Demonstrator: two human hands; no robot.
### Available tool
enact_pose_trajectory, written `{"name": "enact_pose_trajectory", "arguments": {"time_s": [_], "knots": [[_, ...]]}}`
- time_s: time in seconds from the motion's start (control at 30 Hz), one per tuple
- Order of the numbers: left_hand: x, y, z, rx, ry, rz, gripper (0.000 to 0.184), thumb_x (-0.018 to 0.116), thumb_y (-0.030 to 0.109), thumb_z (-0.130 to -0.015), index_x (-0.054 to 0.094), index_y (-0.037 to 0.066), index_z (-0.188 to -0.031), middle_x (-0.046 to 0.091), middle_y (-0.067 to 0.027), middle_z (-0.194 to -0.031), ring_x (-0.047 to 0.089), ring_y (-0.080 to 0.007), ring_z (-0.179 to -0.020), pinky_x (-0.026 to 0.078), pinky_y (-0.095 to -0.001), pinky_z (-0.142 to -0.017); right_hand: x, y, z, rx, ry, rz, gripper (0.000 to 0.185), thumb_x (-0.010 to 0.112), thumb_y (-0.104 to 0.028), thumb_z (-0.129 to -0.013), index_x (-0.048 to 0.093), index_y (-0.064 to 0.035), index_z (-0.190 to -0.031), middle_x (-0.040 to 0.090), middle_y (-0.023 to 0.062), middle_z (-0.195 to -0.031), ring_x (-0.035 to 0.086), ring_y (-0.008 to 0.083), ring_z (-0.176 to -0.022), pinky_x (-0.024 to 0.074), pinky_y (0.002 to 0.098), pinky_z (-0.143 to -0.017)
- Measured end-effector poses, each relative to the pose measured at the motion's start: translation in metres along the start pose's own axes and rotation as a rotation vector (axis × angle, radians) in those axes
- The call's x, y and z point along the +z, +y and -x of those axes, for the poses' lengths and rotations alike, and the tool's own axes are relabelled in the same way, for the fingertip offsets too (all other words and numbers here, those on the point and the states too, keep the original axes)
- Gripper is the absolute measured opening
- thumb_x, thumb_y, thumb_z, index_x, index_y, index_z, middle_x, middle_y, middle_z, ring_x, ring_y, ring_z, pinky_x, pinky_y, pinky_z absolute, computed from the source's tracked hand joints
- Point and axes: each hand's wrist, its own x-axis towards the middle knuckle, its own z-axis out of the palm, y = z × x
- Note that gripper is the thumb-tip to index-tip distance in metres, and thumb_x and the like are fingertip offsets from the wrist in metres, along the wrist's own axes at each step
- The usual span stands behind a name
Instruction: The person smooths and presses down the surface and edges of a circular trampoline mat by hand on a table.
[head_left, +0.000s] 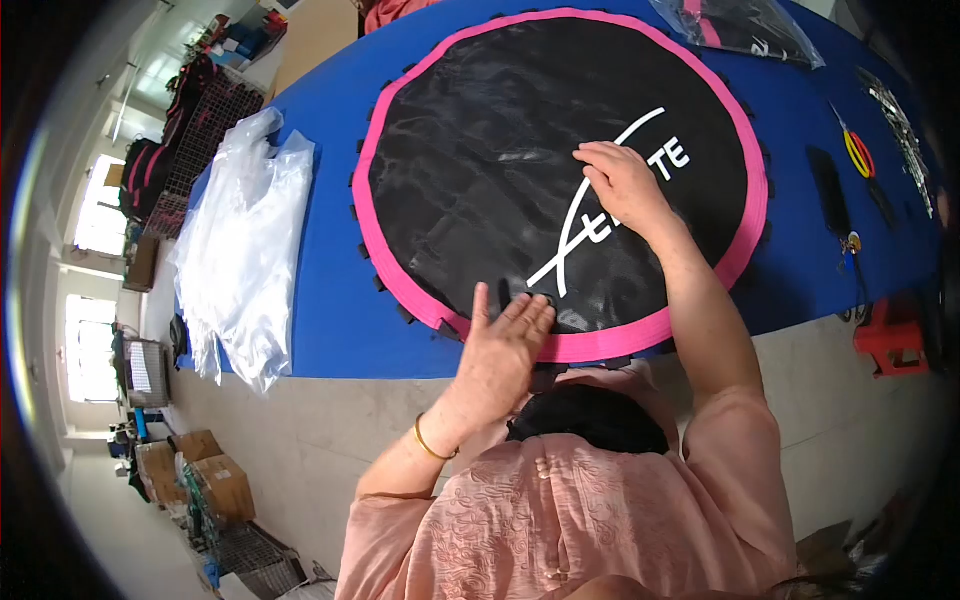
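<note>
A black mat (500, 200) ringed by a bright pink border (600, 347) and marked with white lettering (671, 154) and sweeping white lines (571, 222) stands out against a deep blue counter (330, 240). Whitish, see-through bags (245, 250) gleam at one side; a clear packet (750, 35) shows black and pink. Yellow and red colour the pliers' handles (856, 153), echoed by a red stool (890, 340). A dusty-pink shirt (500, 510) carries tone-on-tone swirls, with a gold bangle (422, 440) above pale grey flooring (330, 425) and brown boxes (222, 487).
</note>
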Motion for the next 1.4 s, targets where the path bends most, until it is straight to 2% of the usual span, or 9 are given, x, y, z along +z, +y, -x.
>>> {"name": "enact_pose_trajectory", "arguments": {"time_s": [0.1, 0.3, 0.37, 0.57, 0.63, 0.83, 0.9, 1.07, 1.4], "knots": [[0.013, 0.023, -0.012, 0.087, 0.037, 0.051, 0.055, 0.054, 0.016, -0.092, 0.058, -0.001, -0.145, 0.059, -0.0131, -0.151, 0.054, -0.0283, -0.142, 0.014, -0.0697, -0.124, 0.000, 0.000, 0.000, 0.002, -0.002, 0.000, 0.027, 0.063, -0.015, -0.099, 0.071, -0.0069, -0.125, 0.070, 0.0106, -0.133, 0.061, 0.0312, -0.130, 0.0461, 0.0434, -0.111], [0.012, 0.030, -0.018, 0.076, -0.015, 0.115, 0.063, 0.064, 0.007, -0.085, 0.057, 0.004, -0.148, 0.057, -0.0096, -0.154, 0.052, -0.0283, -0.144, 0.013, -0.0682, -0.125, 0.000, 0.000, -0.001, -0.002, 0.010, -0.035, 0.027, 0.064, -0.015, -0.099, 0.072, -0.0079, -0.124, 0.071, 0.0106, -0.130, 0.062, 0.0317, -0.128, 0.0464, 0.0441, -0.110], [0.006, 0.026, -0.012, 0.087, -0.012, 0.128, 0.055, 0.060, 0.012, -0.091, 0.060, 0.003, -0.145, 0.059, -0.0104, -0.151, 0.052, -0.0291, -0.143, 0.014, -0.0706, -0.123, 0.001, 0.000, 0.000, -0.011, 0.044, -0.033, 0.027, 0.064, -0.014, -0.098, 0.073, -0.0077, -0.123, 0.071, 0.0111, -0.128, 0.062, 0.0319, -0.126, 0.0463, 0.0449, -0.110], [0.014, 0.034, -0.033, 0.148, 0.038, 0.148, 0.054, 0.059, 0.010, -0.091, 0.059, 0.001, -0.145, 0.060, -0.0128, -0.149, 0.054, -0.0314, -0.140, 0.014, -0.0701, -0.124, 0.003, 0.000, -0.001, 0.020, 0.038, -0.039, 0.026, 0.062, -0.016, -0.101, 0.072, -0.0074, -0.123, 0.071, 0.0111, -0.128, 0.062, 0.0316, -0.127, 0.0456, 0.0454, -0.110], [0.017, 0.040, -0.046, 0.178, 0.068, 0.217, 0.065, 0.060, 0.000, -0.082, 0.056, -0.001, -0.147, 0.057, -0.0127, -0.152, 0.050, -0.0327, -0.145, 0.011, -0.0670, -0.126, 0.004, 0.001, 0.000, 0.011, 0.036, -0.037, 0.026, 0.062, -0.016, -0.101, 0.072, -0.0075, -0.123, 0.071, 0.0110, -0.129, 0.062, 0.0316, -0.127, 0.0455, 0.0453, -0.110], [0.011, 0.039, -0.040, 0.170, 0.043, 0.213, 0.060, 0.062, 0.004, -0.086, 0.059, 0.001, -0.145, 0.061, -0.0121, -0.148, 0.052, -0.0322, -0.143, 0.012, -0.0670, -0.125, 0.005, 0.001, 0.001, 0.004, 0.049, -0.074, 0.026, 0.062, -0.017, -0.101, 0.072, -0.0071, -0.123, 0.071, 0.0111, -0.129, 0.061, 0.0312, -0.128, 0.0445, 0.0459, -0.111], [0.010, 0.035, -0.029, 0.174, 0.055, 0.127, 0.053, 0.060, 0.011, -0.090, 0.061, 0.000, -0.142, 0.062, -0.0130, -0.146, 0.055, -0.0317, -0.139, 0.016, -0.0707, -0.123, 0.005, 0.001, 0.000, 0.004, 0.044, -0.054, 0.026, 0.062, -0.017, -0.101, 0.073, -0.0066, -0.123, 0.072, 0.0108, -0.128, 0.061, 0.0308, -0.128, 0.0443, 0.0456, -0.111], [0.014, 0.040, -0.033, 0.187, 0.080, 0.140, 0.055, 0.059, 0.011, -0.090, 0.058, -0.005, -0.143, 0.060, -0.0177, -0.147, 0.054, -0.0363, -0.140, 0.015, -0.0724, -0.122, 0.001, -0.002, -0.002, 0.030, 0.018, -0.037, 0.027, 0.061, -0.017, -0.102, 0.072, -0.0066, -0.124, 0.072, 0.0106, -0.129, 0.061, 0.0303, -0.128, 0.0439, 0.0455, -0.112], [0.010, 0.047, -0.030, 0.204, 0.063, 0.053, 0.058, 0.058, 0.014, -0.089, 0.057, -0.006, -0.143, 0.057, -0.0196, -0.149, 0.052, -0.0372, -0.140, 0.018, -0.0723, -0.121, 0.003, 0.002, 0.001, 0.007, 0.026, -0.032, 0.027, 0.062, -0.017, -0.101, 0.072, -0.0072, -0.124, 0.071, 0.0106, -0.131, 0.061, 0.0297, -0.130, 0.0439, 0.0449, -0.112]]}}
